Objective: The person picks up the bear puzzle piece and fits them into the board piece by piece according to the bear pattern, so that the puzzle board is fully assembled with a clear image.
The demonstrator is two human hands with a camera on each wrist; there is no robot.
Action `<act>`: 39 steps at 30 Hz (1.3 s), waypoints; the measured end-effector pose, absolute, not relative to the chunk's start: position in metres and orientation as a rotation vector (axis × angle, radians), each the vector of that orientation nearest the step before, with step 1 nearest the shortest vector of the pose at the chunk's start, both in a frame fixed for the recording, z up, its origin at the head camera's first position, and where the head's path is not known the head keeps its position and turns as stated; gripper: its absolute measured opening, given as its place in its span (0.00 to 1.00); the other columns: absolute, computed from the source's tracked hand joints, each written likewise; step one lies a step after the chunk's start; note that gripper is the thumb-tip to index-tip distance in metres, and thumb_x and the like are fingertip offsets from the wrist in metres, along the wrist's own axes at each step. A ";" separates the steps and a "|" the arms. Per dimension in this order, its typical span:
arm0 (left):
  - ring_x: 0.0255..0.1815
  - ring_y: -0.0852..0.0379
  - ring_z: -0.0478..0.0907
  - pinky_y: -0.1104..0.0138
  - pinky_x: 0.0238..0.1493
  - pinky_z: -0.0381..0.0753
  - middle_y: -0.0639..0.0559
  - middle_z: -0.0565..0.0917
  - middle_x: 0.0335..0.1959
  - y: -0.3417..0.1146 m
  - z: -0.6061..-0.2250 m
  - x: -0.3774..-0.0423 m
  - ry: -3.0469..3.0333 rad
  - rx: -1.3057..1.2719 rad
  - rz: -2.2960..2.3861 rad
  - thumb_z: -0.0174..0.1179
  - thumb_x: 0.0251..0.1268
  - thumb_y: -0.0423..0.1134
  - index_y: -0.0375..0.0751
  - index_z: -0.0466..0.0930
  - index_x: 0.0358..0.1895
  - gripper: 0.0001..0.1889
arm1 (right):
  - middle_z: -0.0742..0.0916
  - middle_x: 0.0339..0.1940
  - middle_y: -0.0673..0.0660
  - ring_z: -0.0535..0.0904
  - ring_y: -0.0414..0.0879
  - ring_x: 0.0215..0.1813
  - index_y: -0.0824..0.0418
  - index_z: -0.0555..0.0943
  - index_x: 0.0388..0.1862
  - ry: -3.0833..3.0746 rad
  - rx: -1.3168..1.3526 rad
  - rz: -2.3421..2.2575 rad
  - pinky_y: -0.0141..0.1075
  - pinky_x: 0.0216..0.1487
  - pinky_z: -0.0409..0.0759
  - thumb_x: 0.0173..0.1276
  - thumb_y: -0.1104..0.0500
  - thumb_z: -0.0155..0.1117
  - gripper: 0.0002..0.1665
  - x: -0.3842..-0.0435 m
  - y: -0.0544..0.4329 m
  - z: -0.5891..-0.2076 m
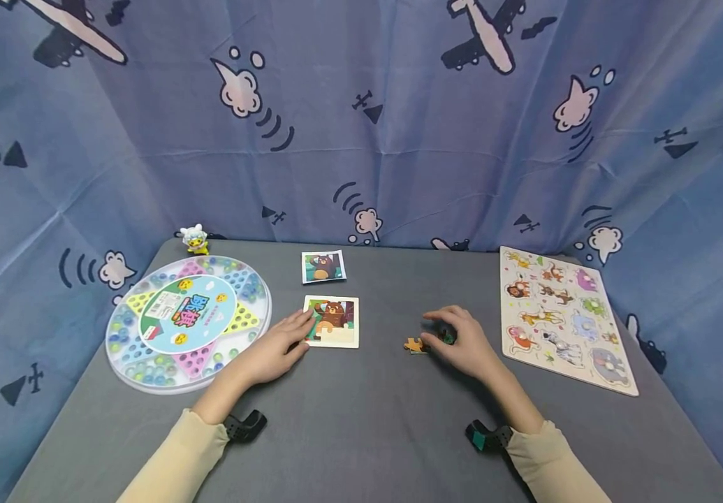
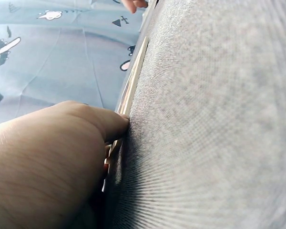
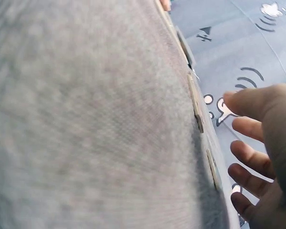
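In the head view a small bear jigsaw puzzle in a pale frame (image 1: 339, 343) lies flat, with a bare pale area along its lower part. My left hand (image 1: 279, 349) rests at its left side, fingers extended over the edge; the left wrist view has the thumb (image 2: 115, 125) against the rim. My right hand (image 1: 466, 346) hovers over loose puzzle pieces, fingers spread and gently bent. An orange piece (image 1: 414, 345) lies by its thumb, and a dark green piece (image 1: 448, 336) is partly hidden under the hand. In the right wrist view the fingers hang apart above two thin pieces (image 3: 195, 102).
Behind the puzzle lies a bear picture card (image 1: 324, 267). A round Chinese checkers box (image 1: 254, 356) with marbles sits at the left, a small figurine (image 1: 195, 239) behind it. An animal peg board (image 1: 564, 314) occupies the right side. A patterned curtain (image 1: 361, 126) encloses the table.
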State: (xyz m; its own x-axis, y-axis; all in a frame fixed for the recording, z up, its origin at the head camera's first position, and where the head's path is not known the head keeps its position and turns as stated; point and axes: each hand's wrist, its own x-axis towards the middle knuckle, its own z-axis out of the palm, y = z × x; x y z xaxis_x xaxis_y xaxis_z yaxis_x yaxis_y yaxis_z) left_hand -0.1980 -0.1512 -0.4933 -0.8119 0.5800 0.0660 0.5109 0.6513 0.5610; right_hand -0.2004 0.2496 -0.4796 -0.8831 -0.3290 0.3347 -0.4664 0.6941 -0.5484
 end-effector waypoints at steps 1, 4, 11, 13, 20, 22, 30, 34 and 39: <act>0.87 0.36 0.51 0.42 0.85 0.52 0.38 0.58 0.85 -0.151 -0.493 -0.198 2.745 0.909 0.876 0.54 0.85 0.39 0.30 0.63 0.81 0.29 | 0.87 0.54 0.60 0.81 0.58 0.57 0.63 0.88 0.59 -2.685 0.653 0.966 0.60 0.57 0.80 0.68 0.59 0.78 0.21 -0.200 0.252 -0.482; 0.87 0.36 0.50 0.42 0.85 0.52 0.38 0.58 0.85 -0.150 -0.493 -0.198 2.743 0.905 0.874 0.53 0.85 0.39 0.31 0.63 0.81 0.29 | 0.87 0.54 0.58 0.81 0.56 0.58 0.61 0.88 0.59 -2.664 0.673 1.004 0.59 0.58 0.80 0.68 0.59 0.78 0.21 -0.200 0.257 -0.487; 0.87 0.36 0.50 0.41 0.85 0.52 0.38 0.57 0.86 -0.155 -0.491 -0.196 2.753 0.873 0.862 0.53 0.85 0.39 0.31 0.62 0.81 0.29 | 0.87 0.56 0.55 0.79 0.55 0.62 0.57 0.88 0.59 -2.686 0.706 1.042 0.59 0.63 0.77 0.67 0.56 0.79 0.22 -0.206 0.260 -0.499; 0.87 0.36 0.50 0.41 0.85 0.52 0.38 0.57 0.86 -0.157 -0.490 -0.195 2.760 0.861 0.860 0.53 0.85 0.39 0.31 0.62 0.81 0.29 | 0.87 0.57 0.55 0.78 0.56 0.63 0.55 0.88 0.59 -2.693 0.735 1.043 0.60 0.64 0.74 0.66 0.55 0.80 0.23 -0.207 0.260 -0.501; 0.87 0.36 0.50 0.42 0.85 0.52 0.39 0.57 0.86 -0.153 -0.490 -0.197 2.758 0.897 0.863 0.53 0.85 0.40 0.32 0.62 0.82 0.30 | 0.85 0.56 0.55 0.74 0.57 0.64 0.54 0.89 0.58 -2.689 0.791 1.043 0.60 0.61 0.66 0.62 0.56 0.82 0.25 -0.206 0.265 -0.500; 0.87 0.36 0.50 0.42 0.85 0.52 0.39 0.57 0.86 -0.151 -0.490 -0.197 2.753 0.901 0.867 0.53 0.85 0.40 0.32 0.62 0.82 0.30 | 0.85 0.56 0.55 0.73 0.56 0.64 0.53 0.89 0.58 -2.691 0.811 1.033 0.58 0.60 0.66 0.62 0.56 0.82 0.24 -0.205 0.267 -0.500; 0.87 0.37 0.50 0.42 0.85 0.52 0.39 0.57 0.86 -0.150 -0.491 -0.197 2.753 0.895 0.873 0.53 0.85 0.40 0.33 0.62 0.82 0.30 | 0.84 0.57 0.56 0.71 0.57 0.64 0.52 0.90 0.56 -2.691 0.853 1.019 0.56 0.58 0.64 0.62 0.56 0.82 0.22 -0.204 0.268 -0.500; 0.87 0.36 0.49 0.42 0.85 0.51 0.39 0.56 0.86 -0.150 -0.492 -0.197 2.751 0.891 0.868 0.53 0.85 0.40 0.33 0.62 0.82 0.29 | 0.84 0.56 0.56 0.71 0.58 0.64 0.51 0.91 0.54 -2.698 0.854 1.006 0.55 0.58 0.63 0.62 0.57 0.82 0.20 -0.204 0.268 -0.500; 0.87 0.37 0.50 0.42 0.85 0.51 0.39 0.57 0.86 -0.150 -0.492 -0.196 2.752 0.892 0.862 0.53 0.85 0.40 0.33 0.62 0.82 0.29 | 0.83 0.55 0.56 0.71 0.58 0.64 0.50 0.91 0.50 -2.702 0.849 0.990 0.54 0.57 0.63 0.62 0.57 0.82 0.17 -0.203 0.268 -0.502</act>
